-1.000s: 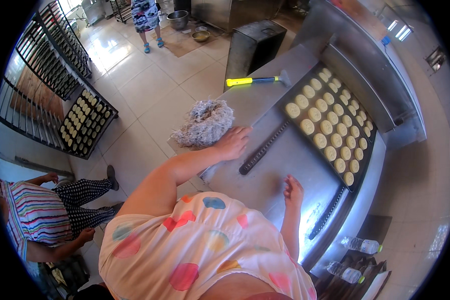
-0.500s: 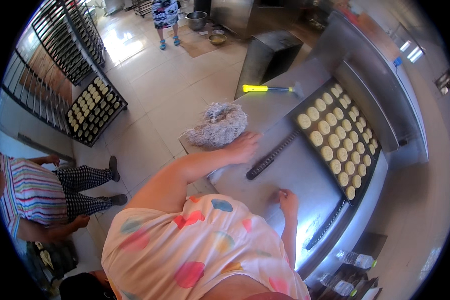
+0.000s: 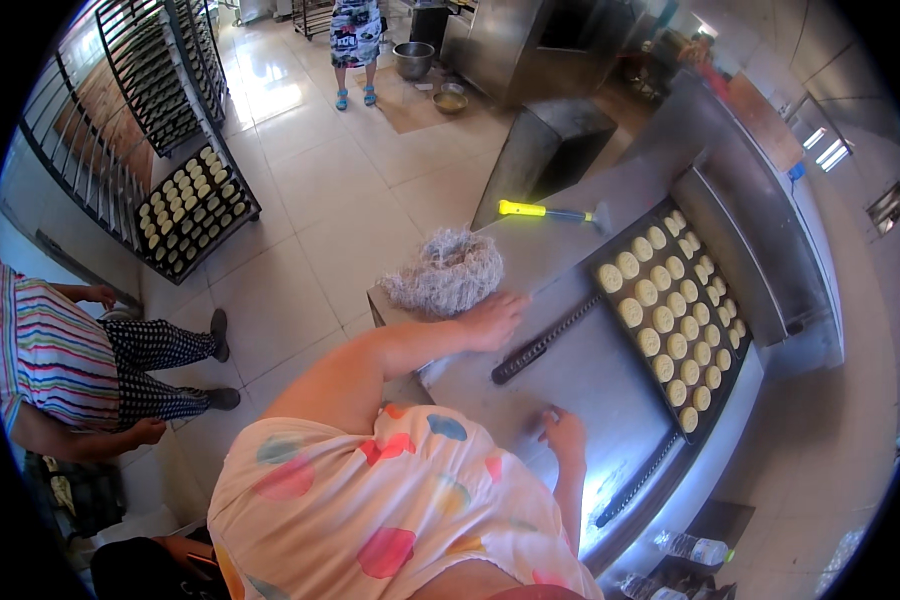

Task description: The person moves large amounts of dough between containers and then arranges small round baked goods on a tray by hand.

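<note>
My left hand [image 3: 494,321] rests palm down on the steel table [image 3: 470,393], fingers stretched out, beside a tangled clump of pale stringy mesh [image 3: 450,272]. Nearer my body, my right hand [image 3: 563,434] hovers at or just over the steel; its thumb and fingers are apart, with nothing visible in them. Whether it touches the surface I cannot tell. To the right lies a black baking tray [image 3: 625,338] holding rows of round, pale, flat pastries [image 3: 676,303]. A dark chain strip [image 3: 545,341] runs from the tray toward the space between my hands.
A scraper with a yellow handle [image 3: 522,209] lies at the table's far side. Another chain strip [image 3: 638,482] and plastic bottles [image 3: 698,548] are at the near right. Left stand a tall rack [image 3: 168,75], a pastry-filled tray [image 3: 192,210] and a person in a striped top [image 3: 60,350].
The whole view has shifted, so the table and tray appear lower. Both hands stay at about the same spots on the table. My right thumb stands a little farther from the fingers.
</note>
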Available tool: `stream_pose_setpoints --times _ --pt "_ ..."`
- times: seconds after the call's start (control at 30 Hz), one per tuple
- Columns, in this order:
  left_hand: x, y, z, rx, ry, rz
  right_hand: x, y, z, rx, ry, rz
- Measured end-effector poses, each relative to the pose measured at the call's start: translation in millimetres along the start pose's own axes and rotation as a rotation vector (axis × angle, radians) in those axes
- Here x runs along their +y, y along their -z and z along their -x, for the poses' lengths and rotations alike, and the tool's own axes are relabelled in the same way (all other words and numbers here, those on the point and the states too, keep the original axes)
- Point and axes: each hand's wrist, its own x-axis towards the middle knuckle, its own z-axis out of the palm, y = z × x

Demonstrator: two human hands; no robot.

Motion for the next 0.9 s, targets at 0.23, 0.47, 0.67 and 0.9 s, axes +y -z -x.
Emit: stream_pose_setpoints --times 0.23,0.47,0.67,0.9 --pt "0 3 -3 0.005 -0.019 0.012 -4 -1 1 -0.006 -0.009 0.038" --pt "-4 -6 0 -0.013 -0.019 0.035 10 -11 -4 -0.017 0.051 0.037" --pt "-6 -11 0 -0.001 -0.082 0.023 7 -8 -5 -0.076 0.002 0.047" --pt "-6 -14 1 0.139 -0.1 -0.001 6 -6 -8 -0.092 0.038 0.049"
